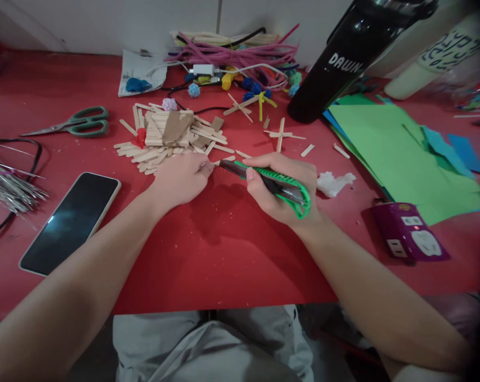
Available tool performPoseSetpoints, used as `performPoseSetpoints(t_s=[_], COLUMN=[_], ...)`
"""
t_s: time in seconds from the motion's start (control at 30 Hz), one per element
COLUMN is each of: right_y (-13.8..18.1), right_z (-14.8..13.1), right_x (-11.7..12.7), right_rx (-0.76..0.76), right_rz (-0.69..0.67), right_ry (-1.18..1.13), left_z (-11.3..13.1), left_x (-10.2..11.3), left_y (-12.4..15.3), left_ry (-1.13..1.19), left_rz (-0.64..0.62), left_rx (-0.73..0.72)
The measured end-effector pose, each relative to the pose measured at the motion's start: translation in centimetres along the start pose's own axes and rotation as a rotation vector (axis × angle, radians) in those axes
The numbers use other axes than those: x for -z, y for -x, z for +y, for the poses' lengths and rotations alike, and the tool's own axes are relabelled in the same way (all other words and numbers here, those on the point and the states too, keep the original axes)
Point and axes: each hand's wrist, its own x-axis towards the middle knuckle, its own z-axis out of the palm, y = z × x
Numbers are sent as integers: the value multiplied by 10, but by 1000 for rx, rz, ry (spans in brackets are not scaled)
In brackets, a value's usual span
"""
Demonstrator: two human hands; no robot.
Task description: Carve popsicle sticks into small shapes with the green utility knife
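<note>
My right hand (283, 183) is wrapped round a green utility knife (277, 185), its dark blade end pointing left. That end meets a small wooden craft stick (216, 164), which my left hand (186, 178) pinches between thumb and fingers; most of the stick is hidden. Behind my left hand lies a heap of craft sticks (144, 159) with brown cardboard pieces (178, 127) on top. Sticks joined into a cross (280, 135) rest behind the knife, near a short cut piece of stick (307, 150).
Scissors (88, 122), a phone (70, 223) and a bundle of wires (11, 183) lie left on the red table (224, 265). A black bottle (339, 58), green paper (383, 138), crumpled tissue (335, 183) and a purple power adapter (409, 232) are right. Pink pipe cleaners (232, 53) lie behind.
</note>
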Motion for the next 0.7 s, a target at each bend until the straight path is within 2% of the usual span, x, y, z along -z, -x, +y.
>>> performPoseSetpoints(t_s=[0.7], right_y=[2], right_z=[3], right_x=[-3], right_rx=[-12], right_rz=[4], right_ry=[-32], left_z=[1], left_x=[0], left_y=[-1], left_ry=[-98], left_rz=[-17], left_rx=[8])
